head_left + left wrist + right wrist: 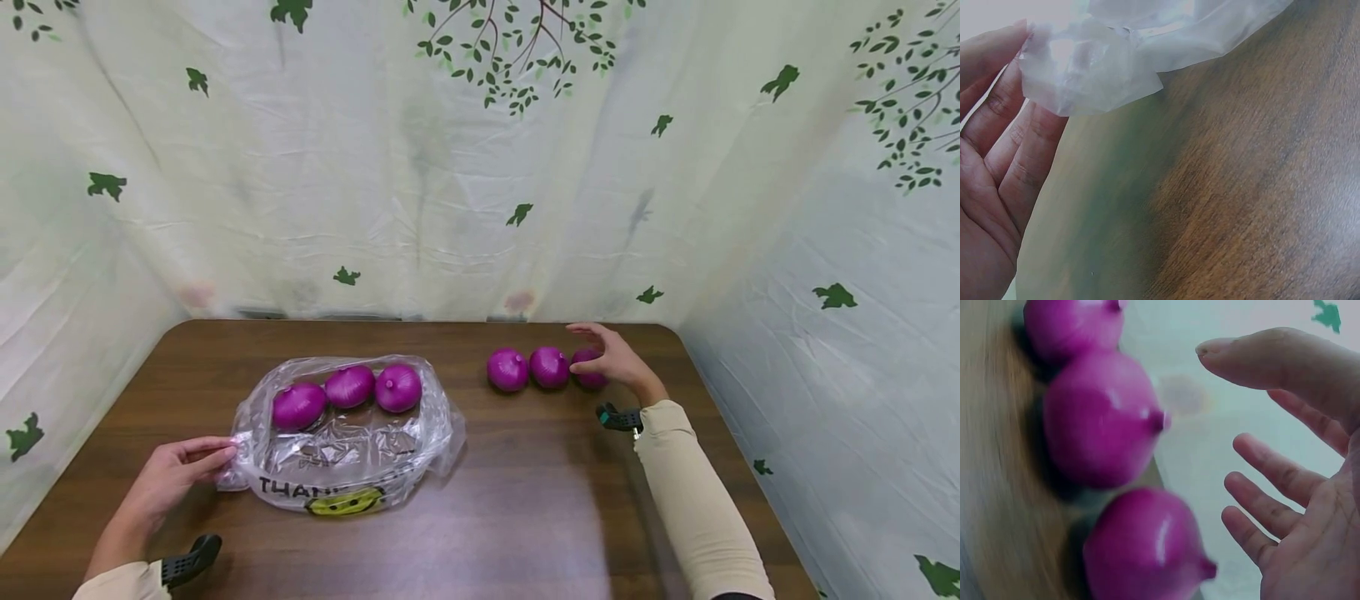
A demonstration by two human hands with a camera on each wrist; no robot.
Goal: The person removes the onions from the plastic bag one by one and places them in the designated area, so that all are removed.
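Note:
A clear plastic bag (375,477), printed with dark letters and a yellow smiling face, lies with its mouth spread on the left half of the table. Inside it, along the far side, are three purple onions (298,406). My left hand (168,477) pinches the bag's left edge between thumb and fingers. Three more purple onions stand in a row at the far right: a left one (507,370), a middle one (549,367) and a right one (591,382). Fingers spread, my right hand (618,360) hovers over the right onion, partly hiding it; in the right wrist view nothing lies in its grasp.
The brown wooden table (510,517) has rounded far corners. Pale curtains (465,167) with a green leaf print hang behind it and along both sides. A dark strap with a camera sits on each wrist.

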